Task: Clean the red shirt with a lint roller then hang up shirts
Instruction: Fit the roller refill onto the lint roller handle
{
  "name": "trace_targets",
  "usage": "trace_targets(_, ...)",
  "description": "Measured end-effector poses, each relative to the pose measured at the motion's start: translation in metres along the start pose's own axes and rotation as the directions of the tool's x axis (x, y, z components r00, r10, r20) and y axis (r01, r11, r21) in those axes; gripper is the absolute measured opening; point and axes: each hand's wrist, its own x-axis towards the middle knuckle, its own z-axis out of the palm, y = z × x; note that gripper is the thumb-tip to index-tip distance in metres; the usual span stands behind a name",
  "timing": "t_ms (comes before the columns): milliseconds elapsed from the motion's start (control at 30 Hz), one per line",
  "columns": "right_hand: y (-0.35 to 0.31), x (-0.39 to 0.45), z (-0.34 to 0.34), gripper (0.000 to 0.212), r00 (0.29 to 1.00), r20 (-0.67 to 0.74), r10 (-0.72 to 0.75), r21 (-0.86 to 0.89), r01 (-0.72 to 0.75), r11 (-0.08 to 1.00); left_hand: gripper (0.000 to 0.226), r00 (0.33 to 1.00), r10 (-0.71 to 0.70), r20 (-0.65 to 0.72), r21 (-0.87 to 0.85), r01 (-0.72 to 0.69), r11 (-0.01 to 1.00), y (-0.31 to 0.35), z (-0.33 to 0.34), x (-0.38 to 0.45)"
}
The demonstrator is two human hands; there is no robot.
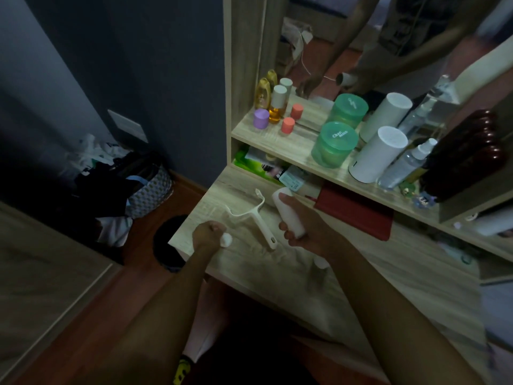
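Note:
A white lint roller handle (256,218) lies on the wooden desk (374,276) with no roll on it, its fork pointing away from me. My right hand (306,232) is shut on the white lint roll (288,215), held just right of the handle. My left hand (208,234) is closed around a small crumpled white wad (226,240), just left of the handle. No red shirt is clearly in view.
A red flat case (358,211) lies under the shelf. On the shelf (280,140) stand small bottles, green tubs (333,144), a white cylinder (377,154) and spray bottles before a mirror. A basket with clothes (133,184) sits on the floor at left.

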Motion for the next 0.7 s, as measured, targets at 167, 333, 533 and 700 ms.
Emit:
trace_targets(167,-0.002,0.007,0.007,0.051,1.0,-0.009,0.0,0.161,0.001,0.987,0.022,0.958,0.258,-0.128,0.108,-0.245,0.964,0.014,-0.002,-0.006)
trace_targets(333,-0.002,0.021,0.028,0.058,0.986,-0.17,0.004,0.376,0.061,0.924,0.035,0.952,0.042,0.303,-0.448,0.104,0.888,0.062,0.012,-0.048)
trace_targets(533,0.005,0.034,0.056,0.069,0.928,-0.34,-0.155,0.33,0.272,0.904,0.044,0.806,-0.004,0.592,-0.706,0.52,0.481,0.09,0.016,-0.071)
trace_targets(700,-0.002,0.028,0.064,0.06,0.833,-0.412,-0.368,0.008,0.407,0.913,0.033,0.76,0.061,0.647,-0.67,0.528,0.523,0.095,0.008,-0.075)
